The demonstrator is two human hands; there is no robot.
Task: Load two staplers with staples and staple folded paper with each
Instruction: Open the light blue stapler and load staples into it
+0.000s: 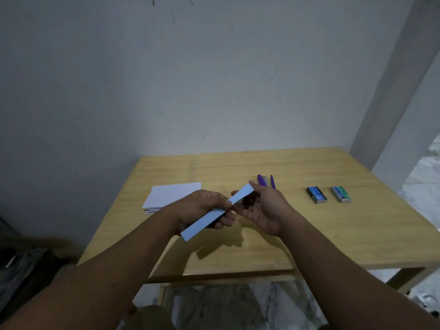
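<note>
My left hand [204, 208] grips a long folded strip of pale paper [204, 225] above the middle of the wooden table [333, 234]. The strip slants up to the right. Its far end lies against my right hand [264, 210], whose fingers curl round a dark stapler [250, 201]; the hand and the strip hide most of it. A purple stapler [265, 181] lies on the table just behind my right hand. Two staple boxes lie to the right, one dark blue [316, 194] and one green [341, 194].
A stack of white paper sheets [171, 195] lies on the table to the left, behind my left hand. The table stands against a grey wall, with a pillar at the back right. Marble floor shows below the front edge.
</note>
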